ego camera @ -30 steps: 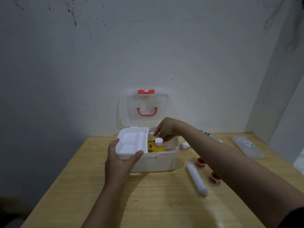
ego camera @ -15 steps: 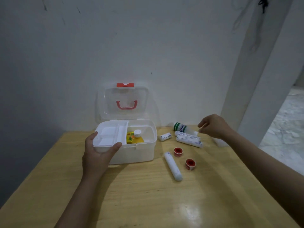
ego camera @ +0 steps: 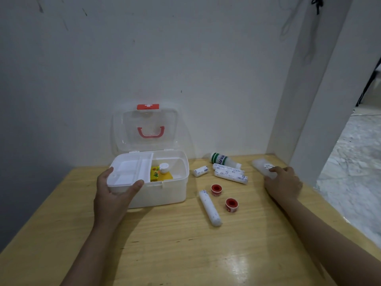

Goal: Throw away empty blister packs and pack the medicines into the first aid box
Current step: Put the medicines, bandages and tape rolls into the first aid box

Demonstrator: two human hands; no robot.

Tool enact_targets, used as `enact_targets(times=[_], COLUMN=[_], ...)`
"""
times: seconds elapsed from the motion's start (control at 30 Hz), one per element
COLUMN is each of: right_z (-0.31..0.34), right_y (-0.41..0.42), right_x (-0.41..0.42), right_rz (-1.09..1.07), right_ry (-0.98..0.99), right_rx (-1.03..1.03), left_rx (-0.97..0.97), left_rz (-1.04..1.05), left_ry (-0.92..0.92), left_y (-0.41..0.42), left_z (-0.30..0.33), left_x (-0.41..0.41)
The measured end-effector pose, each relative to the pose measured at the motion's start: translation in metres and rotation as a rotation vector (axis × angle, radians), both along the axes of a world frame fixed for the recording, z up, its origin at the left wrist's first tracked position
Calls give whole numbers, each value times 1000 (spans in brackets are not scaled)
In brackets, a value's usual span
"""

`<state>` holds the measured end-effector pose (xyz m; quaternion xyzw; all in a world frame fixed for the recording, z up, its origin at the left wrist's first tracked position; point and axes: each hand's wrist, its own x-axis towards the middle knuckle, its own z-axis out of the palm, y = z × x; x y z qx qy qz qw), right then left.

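The white first aid box (ego camera: 165, 193) stands open on the wooden table, its clear lid with a red handle leaning back against the wall. My left hand (ego camera: 112, 195) grips the white inner tray (ego camera: 132, 170) at the box's left side. A yellow pack with a white-capped bottle (ego camera: 164, 168) lies inside the box. My right hand (ego camera: 283, 183) rests on a flat clear plastic packet (ego camera: 262, 168) at the table's far right, fingers touching it. Between the hands lie several white bandage rolls (ego camera: 231, 176), a long white tube (ego camera: 210, 207), two red tape rolls (ego camera: 232, 204) and a green-banded white bottle (ego camera: 221, 159).
The table (ego camera: 185, 244) butts against a white wall at the back and a white pillar (ego camera: 309, 100) at the right. Beyond the table's right edge the floor drops away. Bare wood stretches across the near half of the table.
My right hand left the box interior and swung right to the clear packet at the table's far right. The left hand kept its hold on the tray. The camera turned right.
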<state>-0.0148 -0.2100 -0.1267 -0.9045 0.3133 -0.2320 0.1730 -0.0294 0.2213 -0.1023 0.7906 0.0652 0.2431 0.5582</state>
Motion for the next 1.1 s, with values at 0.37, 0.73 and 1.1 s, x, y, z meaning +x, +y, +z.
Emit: enact_targets(times=[0.37, 0.73, 1.1], right_z=[44, 160, 131], right_y=[24, 147, 209], right_x=[-15, 7, 53], right_rz=[207, 886, 1024], right_ry=[-462, -198, 137], right_rx=[232, 193, 118], left_rx=[-7, -47, -71], left_rz=[-6, -30, -26], left_ry=[0, 9, -25], left_y=[0, -1, 1], left_z=[0, 1, 0], left_x=[-1, -2, -2])
